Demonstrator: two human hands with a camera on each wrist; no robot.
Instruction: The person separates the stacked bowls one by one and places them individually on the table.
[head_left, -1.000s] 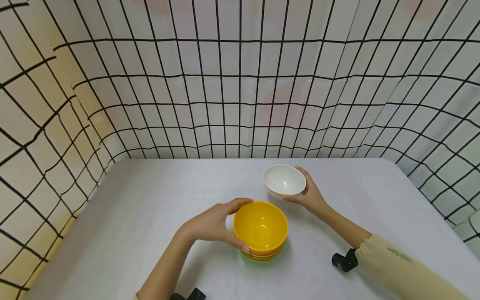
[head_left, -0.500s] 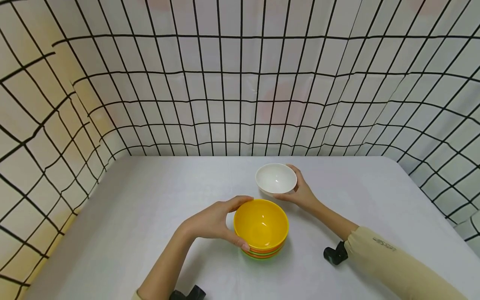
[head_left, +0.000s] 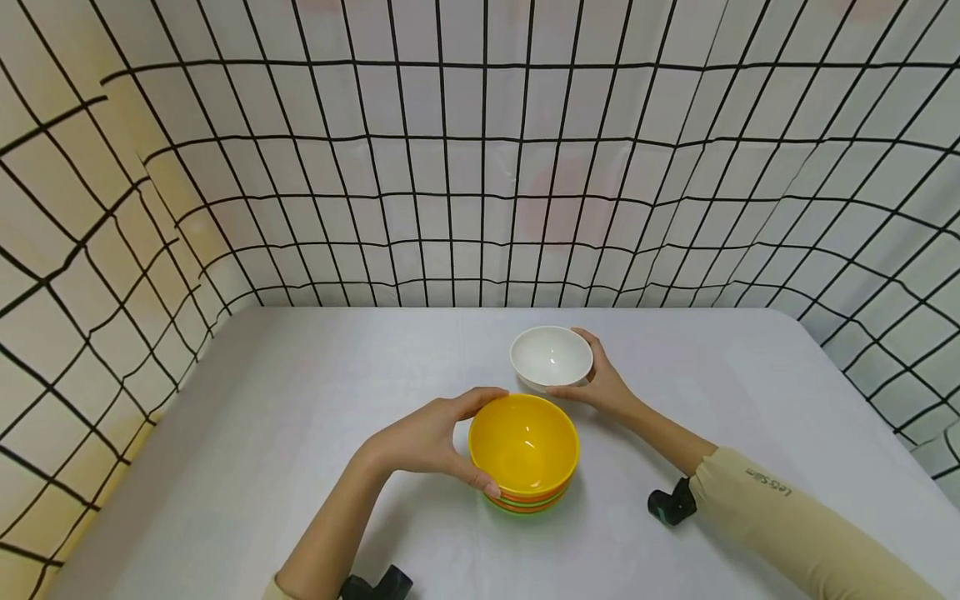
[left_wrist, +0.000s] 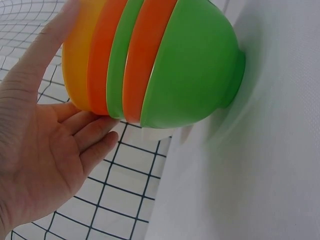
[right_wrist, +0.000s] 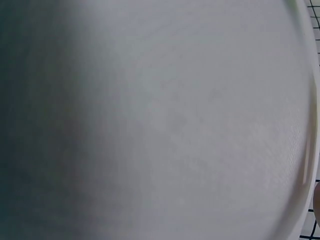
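Observation:
A stack of nested bowls stands on the table, a yellow bowl (head_left: 523, 446) on top. Beneath it, in the left wrist view, come orange and green bowls, with a green bowl (left_wrist: 195, 65) at the bottom. My left hand (head_left: 431, 437) grips the stack from the left, thumb on the near side and fingers behind the upper bowls. Just behind the stack is a white bowl (head_left: 551, 358), upright. My right hand (head_left: 600, 383) holds it by its right side, thumb in front and fingers behind. In the right wrist view only a fingertip shows at the right edge.
The white-covered table (head_left: 315, 367) reaches back to a black grid net (head_left: 480, 200) over pale curtains. Net also lines the left and right sides. Black wrist devices sit under both forearms, the right one (head_left: 671, 502) close over the table.
My right hand has moved the white bowl left, to behind the stack, then kept it nearly still over the last half second. The left hand keeps its grip on the stack.

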